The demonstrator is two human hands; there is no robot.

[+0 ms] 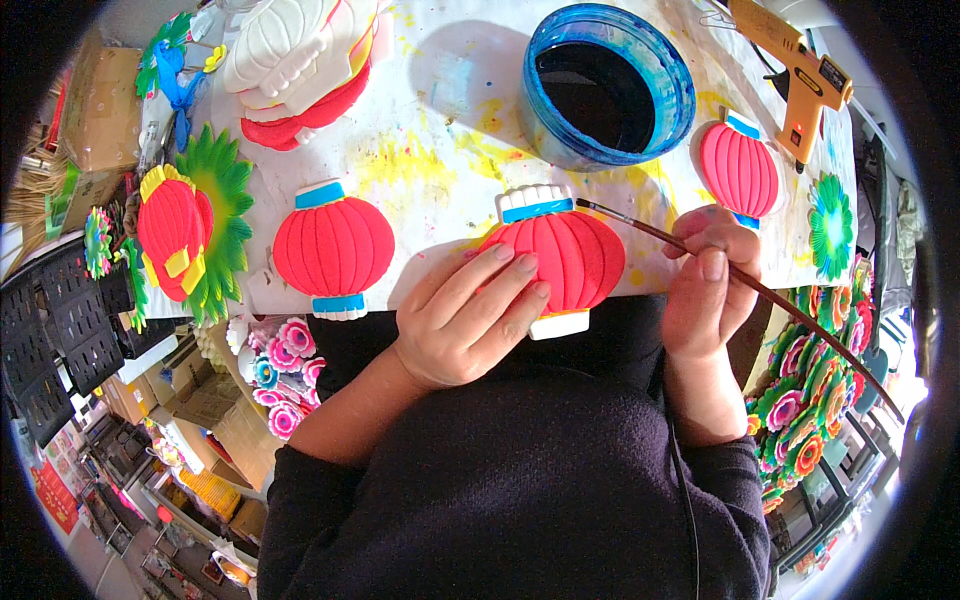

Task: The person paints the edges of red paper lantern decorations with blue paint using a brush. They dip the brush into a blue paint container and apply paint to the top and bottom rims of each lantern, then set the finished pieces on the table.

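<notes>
My left hand (469,319) presses its fingers flat on a red foam lantern cutout (577,259) at the table's front edge. That lantern has a blue band under a white scalloped top, and its white lower end juts past the edge. Between the thumb and fingers of my right hand (712,274) is a slim paintbrush (787,304). The brush tip is at the right end of the blue band; whether it touches cannot be made out. Two more red lanterns with blue bands lie to the left (334,251) and to the right (739,169).
A blue-stained tub (607,154) of dark liquid stands behind the lantern. An orange glue gun (806,105) lies at the back right. White and red lantern cutouts (289,52) are stacked at back left, near a green leafy piece (229,217). Foam flowers (795,420) hang at right.
</notes>
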